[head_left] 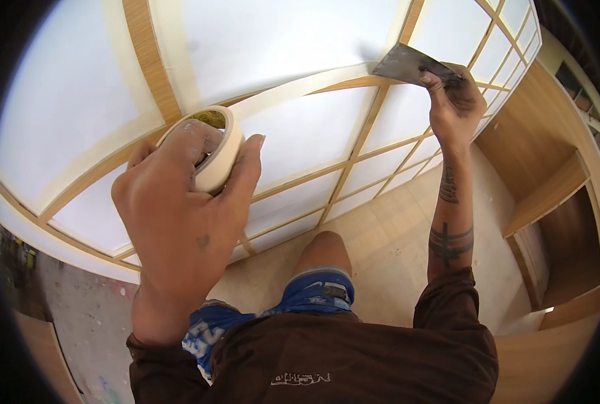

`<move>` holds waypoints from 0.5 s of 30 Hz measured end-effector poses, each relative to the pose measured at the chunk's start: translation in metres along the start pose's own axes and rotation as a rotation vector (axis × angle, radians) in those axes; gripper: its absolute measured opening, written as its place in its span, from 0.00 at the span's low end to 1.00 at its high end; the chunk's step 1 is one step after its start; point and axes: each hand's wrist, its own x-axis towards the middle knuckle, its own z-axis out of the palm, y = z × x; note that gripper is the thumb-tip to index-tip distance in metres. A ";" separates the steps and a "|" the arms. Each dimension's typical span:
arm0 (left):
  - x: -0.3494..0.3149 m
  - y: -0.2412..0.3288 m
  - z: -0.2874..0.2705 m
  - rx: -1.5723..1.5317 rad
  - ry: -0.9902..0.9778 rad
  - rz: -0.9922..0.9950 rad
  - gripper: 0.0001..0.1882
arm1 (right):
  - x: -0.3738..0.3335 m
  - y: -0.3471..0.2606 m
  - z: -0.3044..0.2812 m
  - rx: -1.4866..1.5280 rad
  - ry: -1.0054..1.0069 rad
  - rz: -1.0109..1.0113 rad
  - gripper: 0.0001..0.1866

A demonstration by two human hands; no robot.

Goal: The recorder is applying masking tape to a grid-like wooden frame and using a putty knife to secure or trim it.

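Observation:
My left hand (185,182) is closed round a roll of cream masking tape (222,158), with fingers pushed into its core. From the roll a strip of tape (293,89) stretches right along a wooden bar of the white-panelled frame (358,138). At the strip's far end, my right hand (456,101) grips a flat, stained metal scraper blade (407,64) between thumb and fingers. The blade's left corner meets the tape near a crossing of wooden bars. Bands of paler tape border the white panel (279,40) behind.
A wooden shelf unit (549,182) with open compartments stands at the right. Beneath the frame lies a tan floor (380,249), and a grey, paint-spotted floor (91,316) shows at lower left. My bare knee (323,252) is close to the frame.

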 end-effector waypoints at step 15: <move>-0.003 -0.010 0.013 0.008 0.041 -0.074 0.13 | 0.003 -0.004 0.009 0.122 0.041 0.261 0.14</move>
